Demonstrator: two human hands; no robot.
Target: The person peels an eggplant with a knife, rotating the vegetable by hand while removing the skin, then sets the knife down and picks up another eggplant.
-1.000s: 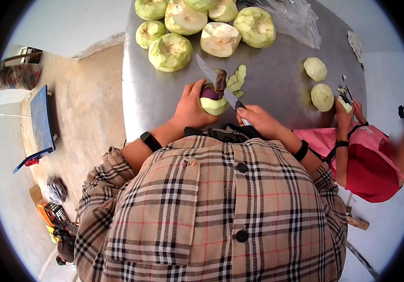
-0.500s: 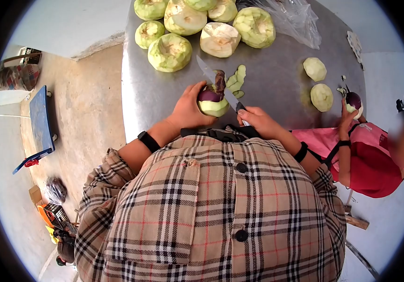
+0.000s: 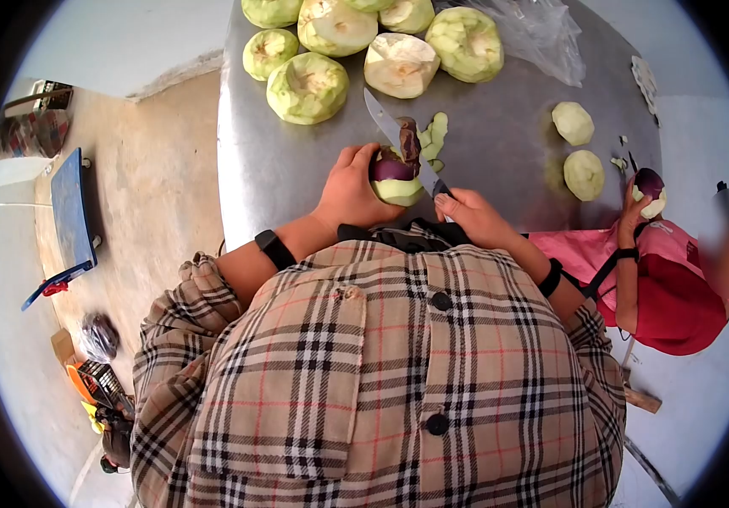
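- Hands first: my left hand is cupped around a half-peeled purple kohlrabi, fingers wrapped behind it, thumb on top; I judge that grip keeps the bulb steady against the blade.
- My right hand is closed on the handle of a knife, whose blade angles up and left across the bulb, with a curl of purple peel standing off it.
- The kohlrabi sits just above the near edge of the steel table, held, not resting, as far as I can tell.
- Peeled pale-green bulbs are grouped at the far side, probably kept away from the peelings beside the blade.
- A co-worker's hand, at right, holds another purple bulb; two peeled bulbs lie near it.
- The knife handle is hidden inside my fist, my plaid shirt covers the table's near edge, and the clear plastic bag is cut off at the top.
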